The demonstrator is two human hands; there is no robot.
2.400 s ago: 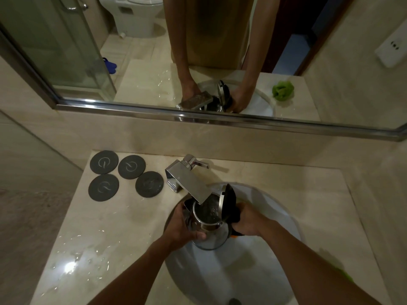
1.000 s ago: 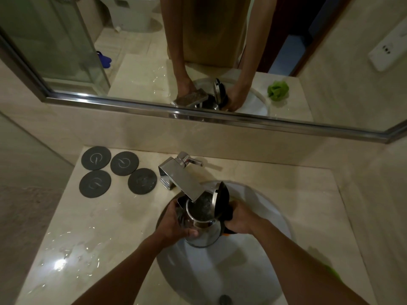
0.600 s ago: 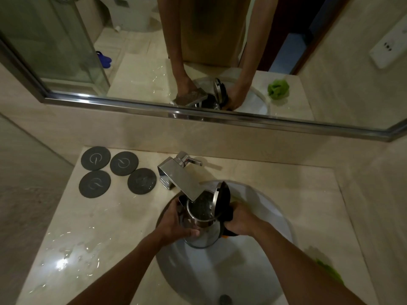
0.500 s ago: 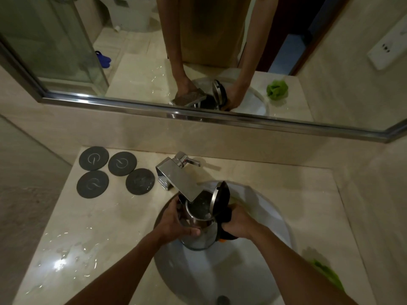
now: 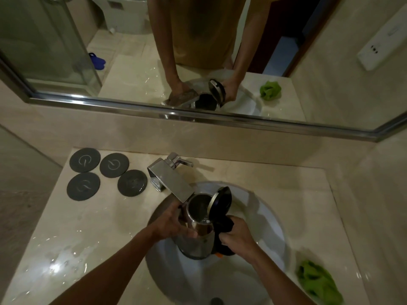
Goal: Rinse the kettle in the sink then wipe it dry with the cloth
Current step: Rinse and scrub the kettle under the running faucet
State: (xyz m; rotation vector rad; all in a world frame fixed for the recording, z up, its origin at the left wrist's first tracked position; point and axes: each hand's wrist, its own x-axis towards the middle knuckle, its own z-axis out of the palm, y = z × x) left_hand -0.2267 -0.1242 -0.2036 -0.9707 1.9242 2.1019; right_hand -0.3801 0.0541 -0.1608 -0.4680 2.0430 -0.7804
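A steel kettle (image 5: 196, 245) with its black lid (image 5: 221, 200) flipped open is held over the white sink (image 5: 271, 230), its mouth right under the tap's flat spout (image 5: 174, 183). My left hand (image 5: 171, 223) grips the kettle's body on the left side. My right hand (image 5: 236, 236) is closed around the black handle on the right. A crumpled green cloth (image 5: 317, 280) lies on the counter to the right of the sink, apart from both hands.
Several round dark coasters (image 5: 108, 172) lie on the beige counter (image 5: 88, 227) left of the tap. Water puddles (image 5: 59, 260) shine on the counter's left front. A wide mirror (image 5: 198, 51) runs along the wall behind, above a low ledge.
The kettle stays under the spout with both hands on it; it has tilted slightly and the view has shifted a little, bringing the green cloth further into view at the right.
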